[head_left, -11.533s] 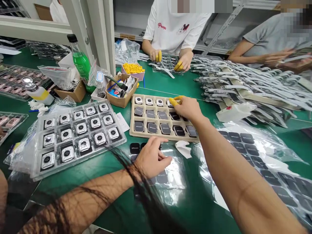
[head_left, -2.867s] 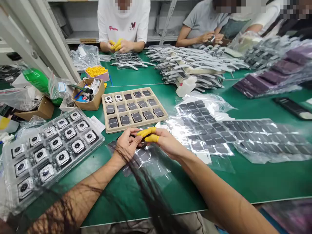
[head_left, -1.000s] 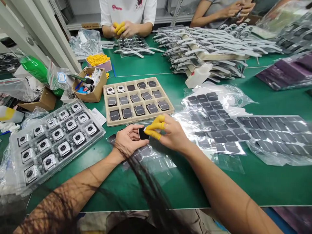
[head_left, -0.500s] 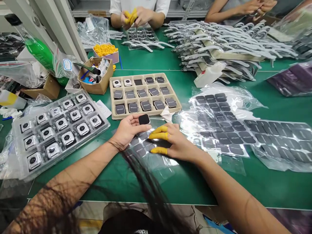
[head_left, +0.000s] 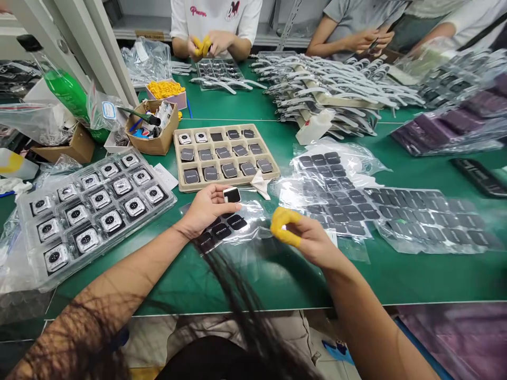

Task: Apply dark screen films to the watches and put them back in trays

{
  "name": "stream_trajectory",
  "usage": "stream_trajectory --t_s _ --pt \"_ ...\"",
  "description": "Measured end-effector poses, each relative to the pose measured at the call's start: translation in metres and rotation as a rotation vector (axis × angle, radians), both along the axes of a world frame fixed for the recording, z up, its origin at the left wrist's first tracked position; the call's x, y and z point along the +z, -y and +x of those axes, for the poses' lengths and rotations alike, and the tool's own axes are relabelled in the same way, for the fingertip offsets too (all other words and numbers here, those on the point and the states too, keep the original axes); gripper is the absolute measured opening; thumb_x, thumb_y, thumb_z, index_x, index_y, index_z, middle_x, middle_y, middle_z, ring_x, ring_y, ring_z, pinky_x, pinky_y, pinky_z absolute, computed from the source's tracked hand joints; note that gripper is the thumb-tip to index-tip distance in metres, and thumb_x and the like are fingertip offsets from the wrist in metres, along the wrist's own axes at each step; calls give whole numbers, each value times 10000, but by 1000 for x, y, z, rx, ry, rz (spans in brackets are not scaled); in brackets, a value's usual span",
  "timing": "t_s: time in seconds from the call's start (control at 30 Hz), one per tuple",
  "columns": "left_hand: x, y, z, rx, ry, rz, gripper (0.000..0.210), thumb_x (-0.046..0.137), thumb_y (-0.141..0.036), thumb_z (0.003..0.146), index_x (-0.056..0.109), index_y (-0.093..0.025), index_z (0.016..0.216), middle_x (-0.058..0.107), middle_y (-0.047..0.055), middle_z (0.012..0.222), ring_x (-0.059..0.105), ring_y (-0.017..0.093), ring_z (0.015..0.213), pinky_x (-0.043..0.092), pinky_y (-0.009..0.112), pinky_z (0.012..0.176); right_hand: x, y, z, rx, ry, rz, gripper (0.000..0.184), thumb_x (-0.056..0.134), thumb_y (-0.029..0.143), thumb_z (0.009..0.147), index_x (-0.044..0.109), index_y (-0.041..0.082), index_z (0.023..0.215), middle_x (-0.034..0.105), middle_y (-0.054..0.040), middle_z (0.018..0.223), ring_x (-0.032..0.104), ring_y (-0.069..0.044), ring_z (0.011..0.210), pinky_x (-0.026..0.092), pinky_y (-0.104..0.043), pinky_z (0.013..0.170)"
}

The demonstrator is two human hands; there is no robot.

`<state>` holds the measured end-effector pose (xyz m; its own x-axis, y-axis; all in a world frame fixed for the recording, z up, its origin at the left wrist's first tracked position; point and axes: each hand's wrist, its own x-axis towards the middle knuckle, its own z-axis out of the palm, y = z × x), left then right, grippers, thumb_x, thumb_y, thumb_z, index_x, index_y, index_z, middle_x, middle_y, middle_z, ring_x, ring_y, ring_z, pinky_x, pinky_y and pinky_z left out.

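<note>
The step in hand seems to be handling one watch (head_left: 232, 195) — the left hand (head_left: 206, 209) holds it screen up, just off the near edge of the beige tray (head_left: 188, 188). The right hand (head_left: 309, 237) curls its fingers narrowly (whether they pinch anything, I cannot tell). The next move calls for a steady left grip. The beige tray holds mostly dark squares (head_left: 228, 170); the clear tray (head_left: 119, 236), toward the left end of the counter (head_left: 190, 287), holds pale watches (head_left: 111, 220).

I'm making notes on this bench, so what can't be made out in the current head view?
All in the head view:
Far side of the watch case in the left hand: faces away.
Whether the right hand pinches anything: curled, yellow-covered fingers hide it.
Print on the black squares at the right: too small, with glare.
Head of the person in the printed white shirt: cut off by the top edge.
</note>
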<state>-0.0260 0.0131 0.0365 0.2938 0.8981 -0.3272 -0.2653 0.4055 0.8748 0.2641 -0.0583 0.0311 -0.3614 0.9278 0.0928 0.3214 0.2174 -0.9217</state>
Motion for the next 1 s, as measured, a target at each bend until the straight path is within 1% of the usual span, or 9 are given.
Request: stream_trajectory --t_s 0.1,0.2,0.33,0.4,0.47,0.57,0.7,0.8,1.0 --pt "2 0 -1 -40 -35 4 721 1226 -2 629 814 -164 1199 899 26 1037 827 194 976 711 435 1077 14 -10 6 -127 -81 -161 647 978 888 993 741 298 875 712 -39 926 637 -275 872 558 -450 851" --pt "3 -1 -2 -50 -52 8 722 1228 9 635 825 -154 1212 895 34 1056 812 192 986 696 449 1116 18 -29 1 -104 147 -202 505 958 755 1024 809 279 949 773 -63 1006 673 -284 929 603 -456 904" --pt "4 -3 -5 -56 -48 -6 750 1256 6 567 842 -160 1170 877 14 1041 797 188 998 683 438 1120 3 -43 -8 -169 543 118 171 869 429 1064 919 268 1095 845 -161 1132 761 -394 1108 678 -593 1053" --pt "4 -5 -7 -89 -32 -30 718 1247 11 573 850 -161 1146 873 12 1014 796 186 981 676 421 1085 -7 -44 -10 -202 554 342 161 831 357 1108 947 286 1193 875 -196 1279 789 -427 1222 683 -658 1137" --pt "5 -6 -9 -116 0 -67 643 1228 -6 619 857 -159 1120 866 10 992 795 176 948 672 415 1076 -14 -43 -13 -83 460 451 167 817 370 1179 954 336 1268 915 -155 1308 821 -405 1230 690 -666 1172" --pt "5 -9 -12 -108 60 -89 575 1212 -57 674 862 -169 1116 859 -5 991 803 168 942 677 435 1141 -24 -42 -23 178 412 409 265 989 436 1128 966 420 1392 957 -96 1293 840 -407 1317 696 -674 1220" --pt "2 -13 -13 -71 67 -25 776 1245 -9 501 864 -166 1159 884 -7 1039 810 177 1028 656 437 1196 -35 -40 -36 154 489 340 511 1140 430 1003 987 422 1491 889 -170 1540 788 -474 1536 655 -755 1322" --pt "-1 -15 -12 -57 55 -18 786 1252 -15 473 866 -160 1142 881 -1 1038 806 182 1036 650 435 1182 -37 -38 -41 101 452 286 458 1145 416 991 1003 439 1425 898 -151 1414 810 -466 1449 689 -745 1276" --pt "0 -11 -13 -140 65 -100 647 1236 -38 608 881 -160 1135 894 25 1019 828 175 977 673 403 1100 -35 -43 -53 60 259 279 86 993 401 1087 1000 422 1171 844 -89 1042 779 -378 1050 738 -612 988"
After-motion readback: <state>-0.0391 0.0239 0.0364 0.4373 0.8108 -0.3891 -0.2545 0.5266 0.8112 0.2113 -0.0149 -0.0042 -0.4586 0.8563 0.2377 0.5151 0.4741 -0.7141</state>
